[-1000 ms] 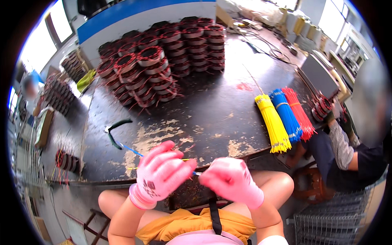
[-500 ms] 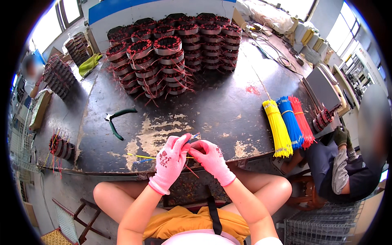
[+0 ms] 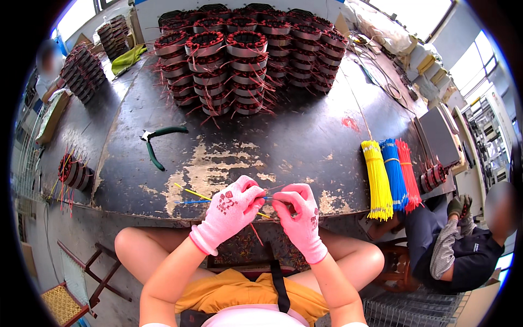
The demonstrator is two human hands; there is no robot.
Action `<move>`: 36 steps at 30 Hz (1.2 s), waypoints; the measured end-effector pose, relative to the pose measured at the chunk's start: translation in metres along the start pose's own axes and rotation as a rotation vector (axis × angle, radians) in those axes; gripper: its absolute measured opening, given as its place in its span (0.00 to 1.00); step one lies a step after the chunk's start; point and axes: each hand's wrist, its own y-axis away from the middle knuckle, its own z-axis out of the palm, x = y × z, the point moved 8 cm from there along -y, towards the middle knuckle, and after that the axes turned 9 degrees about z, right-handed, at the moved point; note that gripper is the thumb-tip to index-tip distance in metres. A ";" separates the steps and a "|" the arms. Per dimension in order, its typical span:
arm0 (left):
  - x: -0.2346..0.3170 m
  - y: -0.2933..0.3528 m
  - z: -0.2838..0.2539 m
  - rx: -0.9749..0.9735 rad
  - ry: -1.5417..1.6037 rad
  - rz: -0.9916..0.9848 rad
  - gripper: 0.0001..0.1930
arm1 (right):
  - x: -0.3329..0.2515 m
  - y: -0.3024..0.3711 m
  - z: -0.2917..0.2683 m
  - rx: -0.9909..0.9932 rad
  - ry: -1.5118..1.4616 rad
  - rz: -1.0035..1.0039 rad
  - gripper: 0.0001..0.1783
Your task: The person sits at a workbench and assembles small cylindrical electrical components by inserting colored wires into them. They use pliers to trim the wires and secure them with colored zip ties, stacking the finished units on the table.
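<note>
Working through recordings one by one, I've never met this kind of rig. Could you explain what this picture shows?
No robot here: a wide fisheye camera on a person's head looks down at their pink-gloved left hand and right hand. The left hand holds thin wires, yellow and blue, whose ends stick out to its left; what the right hand pinches is too small to tell. On the dark, worn table stand stacks of wire-wound rings. Nearer the hands lie open green-handled pliers; to the right lie a yellow bundle, a blue bundle and a red bundle of wires.
</note>
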 end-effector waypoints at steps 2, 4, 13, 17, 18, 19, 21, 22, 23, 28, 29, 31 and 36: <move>0.008 -0.004 -0.005 -0.028 -0.023 0.062 0.07 | -0.003 -0.004 0.000 -0.041 -0.003 -0.034 0.10; 0.013 -0.008 -0.010 -0.091 -0.095 0.084 0.08 | 0.005 -0.009 0.006 -0.137 -0.104 0.068 0.09; 0.015 -0.004 -0.001 -0.074 -0.095 0.077 0.10 | -0.002 -0.016 0.006 -0.262 -0.036 0.089 0.08; 0.010 0.000 0.004 -0.008 -0.047 0.095 0.11 | -0.008 -0.022 0.005 -0.282 -0.005 0.068 0.07; 0.008 0.002 0.005 0.007 -0.038 0.096 0.11 | -0.004 -0.023 0.007 -0.319 -0.007 0.120 0.07; 0.008 0.002 0.007 0.004 -0.041 0.106 0.10 | 0.000 -0.024 0.010 -0.357 -0.009 0.172 0.08; 0.011 -0.001 0.010 0.002 -0.040 0.137 0.10 | 0.018 -0.026 0.014 -0.388 -0.120 0.368 0.09; 0.011 -0.002 0.011 -0.007 -0.027 0.136 0.09 | 0.031 -0.025 0.017 -0.401 -0.179 0.466 0.10; 0.012 -0.004 0.012 -0.016 -0.014 0.137 0.09 | 0.053 -0.021 0.028 -0.462 -0.406 0.597 0.10; 0.003 0.000 0.012 -0.010 0.003 0.096 0.07 | 0.007 -0.020 0.002 -0.248 0.033 0.131 0.17; 0.001 -0.001 0.013 -0.018 0.007 0.090 0.07 | -0.007 -0.016 -0.005 -0.219 0.191 -0.010 0.19; 0.002 -0.001 0.015 -0.052 -0.001 0.090 0.07 | -0.023 -0.005 -0.005 -0.093 0.440 -0.370 0.26; 0.000 0.000 0.016 -0.026 0.003 0.075 0.07 | -0.015 -0.002 0.010 -0.077 0.649 -0.543 0.23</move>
